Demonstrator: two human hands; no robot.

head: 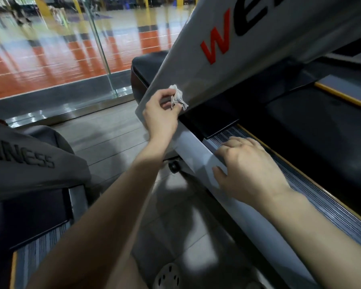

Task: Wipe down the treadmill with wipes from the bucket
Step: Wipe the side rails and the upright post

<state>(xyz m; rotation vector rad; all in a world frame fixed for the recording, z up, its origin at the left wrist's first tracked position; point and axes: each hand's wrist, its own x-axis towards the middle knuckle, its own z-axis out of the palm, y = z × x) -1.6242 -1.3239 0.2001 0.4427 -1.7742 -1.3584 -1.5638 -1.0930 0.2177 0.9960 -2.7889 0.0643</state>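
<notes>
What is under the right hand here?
The right hand lies flat on the treadmill's ribbed side rail, thumb over the grey edge cover. The palm hides what is beneath it; the wipe is in the left hand.

Indoor light, moderate: brightest left of the treadmill upright [196, 65], beyond the glass panel [100, 51], where the orange floor [50, 65] carries long streaked reflections and heavy motion blur. Below the upright the belt [311, 126] sinks into near-black shadow; soft grey shadows lie on the floor tiles [175, 205] at its foot. Wide-angle distortion bows straight lines toward the edges; lower corners are soft.
</notes>
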